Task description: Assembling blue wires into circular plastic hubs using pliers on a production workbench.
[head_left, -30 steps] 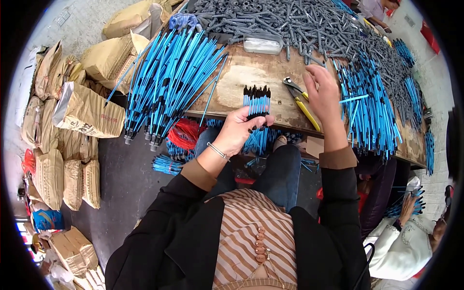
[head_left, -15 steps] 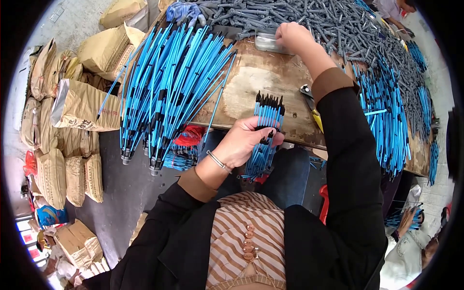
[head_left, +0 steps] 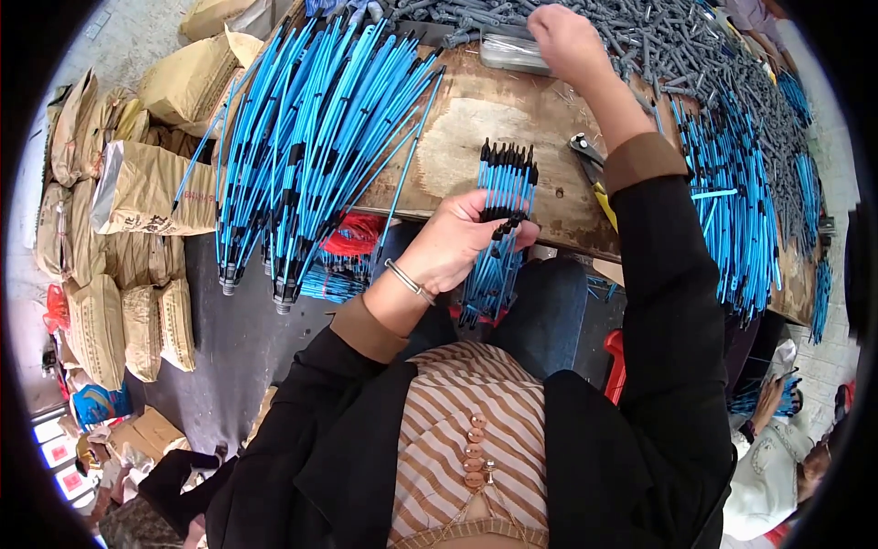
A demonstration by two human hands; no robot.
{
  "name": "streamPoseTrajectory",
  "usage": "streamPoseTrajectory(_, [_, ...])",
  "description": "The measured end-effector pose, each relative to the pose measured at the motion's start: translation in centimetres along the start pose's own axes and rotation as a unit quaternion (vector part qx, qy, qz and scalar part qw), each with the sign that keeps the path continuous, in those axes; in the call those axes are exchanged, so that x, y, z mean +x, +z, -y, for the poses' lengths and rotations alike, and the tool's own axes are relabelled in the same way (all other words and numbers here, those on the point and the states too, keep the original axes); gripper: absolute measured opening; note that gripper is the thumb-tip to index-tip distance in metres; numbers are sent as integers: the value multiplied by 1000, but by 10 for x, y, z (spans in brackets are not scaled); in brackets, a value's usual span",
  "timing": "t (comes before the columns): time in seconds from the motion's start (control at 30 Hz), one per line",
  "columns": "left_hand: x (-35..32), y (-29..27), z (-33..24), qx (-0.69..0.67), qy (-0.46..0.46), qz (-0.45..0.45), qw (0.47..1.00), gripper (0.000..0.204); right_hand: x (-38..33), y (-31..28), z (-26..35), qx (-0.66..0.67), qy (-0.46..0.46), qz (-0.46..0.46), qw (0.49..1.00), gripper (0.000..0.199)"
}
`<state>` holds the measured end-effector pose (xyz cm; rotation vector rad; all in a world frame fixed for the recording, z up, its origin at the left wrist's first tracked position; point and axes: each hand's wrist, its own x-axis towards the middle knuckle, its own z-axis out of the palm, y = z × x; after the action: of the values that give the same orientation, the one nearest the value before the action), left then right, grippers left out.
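The wooden surface [head_left: 512, 137] took up most of the view, with a big fan of blue rods [head_left: 302, 146] spread over its left side and hanging off the edge. A heap of grey parts [head_left: 668, 46] ran along the far side. The left hand [head_left: 462, 242] was wrapped tight around a small bundle of blue rods [head_left: 503, 220], held upright just over the near edge. The right hand [head_left: 562, 37] was curled loosely at the grey heap, though I couldn't tell if it had anything.

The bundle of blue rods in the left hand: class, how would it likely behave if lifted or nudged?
The bundle of blue rods probably feels light, since the left hand alone holds it. The thin rods look fairly stiff, staying straight. Unbound, they would likely slip apart or fan out if the grip loosened.
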<state>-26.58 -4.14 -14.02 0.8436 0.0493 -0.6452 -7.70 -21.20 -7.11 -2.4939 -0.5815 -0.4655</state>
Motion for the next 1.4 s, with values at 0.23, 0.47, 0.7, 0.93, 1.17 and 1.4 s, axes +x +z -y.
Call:
streamPoseTrajectory(0.23, [-10,-4,5,35,44,-5,998,23,-134,-25,88,625,-93,116,767,5])
streamPoseTrajectory(0.47, [-19,3,11,153,150,0,977,25,-239,-8,167,656,-101,277,695,3])
streamPoseTrajectory(0.7, [-21,7,22,287,209,-37,934,25,-229,-42,148,639,-41,8,768,5])
streamPoseTrajectory(0.93, [-15,9,17,104,144,39,983,24,-204,-59,113,187,31,-122,974,10])
streamPoseTrajectory(1.17, [-10,8,17,41,128,39,990,23,-200,-51,112,94,23,-140,985,23])
streamPoseTrajectory(1.4, [-8,8,14,44,122,34,991,23,-199,-57,107,70,38,-142,987,26])
